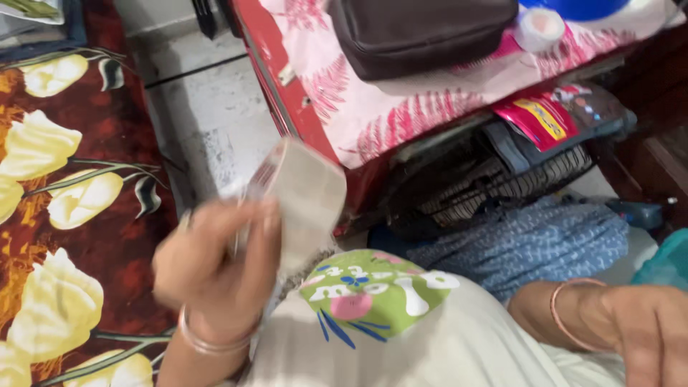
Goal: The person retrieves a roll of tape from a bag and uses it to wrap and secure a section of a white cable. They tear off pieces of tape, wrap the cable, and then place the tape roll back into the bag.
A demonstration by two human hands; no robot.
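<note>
Two hands are seen, and only the left hand (215, 269) is busy. It is closed around a pale, blurred pack (297, 201), which looks like a flat see-through packet with something beige inside; what it is exactly cannot be told, because of motion blur. The pack is held up above the white cloth (430, 344), to the left of the green patch (369, 294) on that cloth. Its long axis is tilted, running from the fingers up and to the right, toward the red table (287, 93). A metal bangle (208, 344) is worn on the left wrist.

The right hand (656, 337) is kept low at the right edge of the cloth, well apart from the pack, and is cut by the frame edge. Whether its fingers are curled or relaxed cannot be told; nothing is seen in it. A thin bangle (566, 315) is worn there too. So the left hand is clearly the nearer one to the pack.

On the table, on a pink leaf-print cover (401, 107), a dark pouch (416, 32) is lying closed, and a small tape roll (539, 27) is placed to its right. Under the table a wire fan guard (494, 186) is stored with a red packet (537, 118) above it and a blue printed fabric (530, 240) in front. Left of the table, past bare floor, a flowered rug (64, 201) is spread.
</note>
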